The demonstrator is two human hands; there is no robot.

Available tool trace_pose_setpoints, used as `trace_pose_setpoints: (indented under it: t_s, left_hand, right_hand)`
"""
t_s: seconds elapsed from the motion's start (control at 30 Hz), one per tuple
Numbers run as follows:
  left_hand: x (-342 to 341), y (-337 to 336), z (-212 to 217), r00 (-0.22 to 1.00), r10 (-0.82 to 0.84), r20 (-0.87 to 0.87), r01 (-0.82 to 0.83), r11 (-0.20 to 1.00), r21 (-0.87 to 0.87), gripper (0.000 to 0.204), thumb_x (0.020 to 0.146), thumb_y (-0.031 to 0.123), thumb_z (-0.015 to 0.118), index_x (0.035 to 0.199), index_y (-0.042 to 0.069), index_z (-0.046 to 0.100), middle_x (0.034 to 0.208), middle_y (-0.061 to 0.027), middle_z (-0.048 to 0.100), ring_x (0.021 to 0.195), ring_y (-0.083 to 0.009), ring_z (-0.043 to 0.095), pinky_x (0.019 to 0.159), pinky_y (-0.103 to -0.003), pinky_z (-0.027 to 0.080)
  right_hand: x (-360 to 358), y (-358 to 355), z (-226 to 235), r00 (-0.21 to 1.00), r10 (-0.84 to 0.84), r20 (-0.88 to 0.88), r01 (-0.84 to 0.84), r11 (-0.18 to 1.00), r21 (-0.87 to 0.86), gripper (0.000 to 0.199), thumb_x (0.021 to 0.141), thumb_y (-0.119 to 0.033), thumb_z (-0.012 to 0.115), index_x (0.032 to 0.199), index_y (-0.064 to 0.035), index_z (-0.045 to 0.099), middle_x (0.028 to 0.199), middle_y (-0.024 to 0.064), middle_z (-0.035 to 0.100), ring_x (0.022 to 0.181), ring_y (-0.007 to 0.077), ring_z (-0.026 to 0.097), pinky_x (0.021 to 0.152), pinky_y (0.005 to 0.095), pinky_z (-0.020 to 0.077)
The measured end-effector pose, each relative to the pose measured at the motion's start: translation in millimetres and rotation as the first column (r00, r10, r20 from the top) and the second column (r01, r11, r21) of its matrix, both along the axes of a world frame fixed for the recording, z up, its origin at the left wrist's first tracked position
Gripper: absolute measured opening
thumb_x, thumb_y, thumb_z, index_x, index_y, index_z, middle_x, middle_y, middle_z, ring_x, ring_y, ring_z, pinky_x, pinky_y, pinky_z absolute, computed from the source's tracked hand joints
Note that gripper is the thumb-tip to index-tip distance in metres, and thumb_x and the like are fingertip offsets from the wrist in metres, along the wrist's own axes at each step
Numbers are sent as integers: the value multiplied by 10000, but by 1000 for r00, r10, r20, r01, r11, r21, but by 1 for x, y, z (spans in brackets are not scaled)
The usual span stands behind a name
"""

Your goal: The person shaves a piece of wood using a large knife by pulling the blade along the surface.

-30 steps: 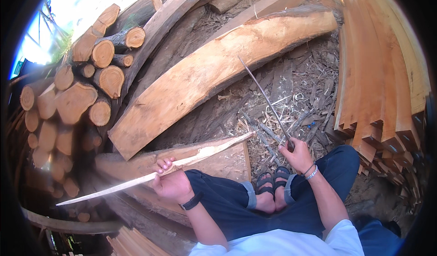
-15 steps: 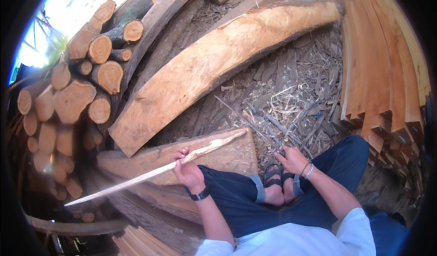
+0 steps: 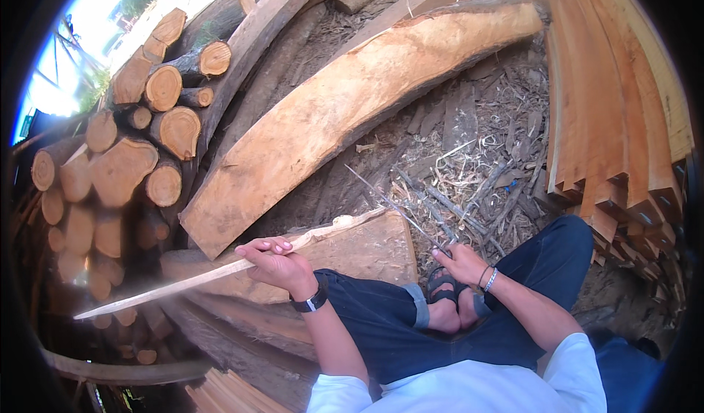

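My left hand [image 3: 284, 268] is closed round a long, peeled wooden stick [image 3: 176, 287]. The stick is pale and tapers to a point at the lower left. Its knobbly right end lies over a sawn wood slab [image 3: 367, 248] in front of my legs. In my right hand [image 3: 466, 265], near my feet, is a long thin knife [image 3: 389, 202], its dark blade slanting up and left. The blade looks narrow from here, and my fingers mostly hide the handle. Stick and blade come close near the stick's right end; I cannot tell whether they touch.
A big curved plank [image 3: 352, 101] lies across the ground ahead. Cut logs [image 3: 176, 130] are stacked at the left, and sawn boards [image 3: 616, 97] stand at the right. Twigs, bark and wood shavings [image 3: 469, 167] litter the ground. My sandalled feet [image 3: 445, 303] are close to the knife.
My left hand has shifted left with the stick, and its fingers have closed further over it. My right hand has lowered slightly, with the knife still in it.
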State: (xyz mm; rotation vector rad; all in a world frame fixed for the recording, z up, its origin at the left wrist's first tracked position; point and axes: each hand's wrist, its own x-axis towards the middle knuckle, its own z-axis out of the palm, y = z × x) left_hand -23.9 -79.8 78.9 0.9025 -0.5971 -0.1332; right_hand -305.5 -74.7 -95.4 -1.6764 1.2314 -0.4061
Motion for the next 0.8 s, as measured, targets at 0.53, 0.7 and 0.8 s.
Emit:
trace_pose_setpoints:
  t_s: [0.53, 0.7, 0.8]
  left_hand:
    - [-8, -7, -17, 986, -160, 54, 158, 987, 37, 662, 916, 712, 269, 661, 117, 408, 557, 15, 333, 454, -80, 310, 448, -209, 278]
    - [-11, -1, -17, 999, -35, 22, 35, 999, 1, 663, 941, 697, 213, 643, 129, 382, 557, 21, 300, 461, -81, 286, 454, -205, 266]
    - [-14, 5, -19, 1000, 9, 6, -9, 1000, 5, 665, 951, 687, 192, 639, 129, 374, 549, 21, 289, 459, -83, 284, 456, -206, 263]
  right_hand:
    - [35, 34, -43, 986, -106, 127, 35, 885, 465, 740, 992, -567, 325, 588, 19, 530, 489, 104, 519, 425, 227, 565, 431, 358, 458]
    - [43, 37, -39, 989, -72, 130, 32, 956, 293, 805, 976, -584, 325, 621, 87, 592, 562, 262, 576, 619, 427, 640, 647, 485, 514]
    - [53, 40, -53, 985, -109, 132, 85, 981, 175, 770, 979, -556, 337, 675, 98, 608, 657, 323, 588, 734, 491, 621, 724, 533, 484]
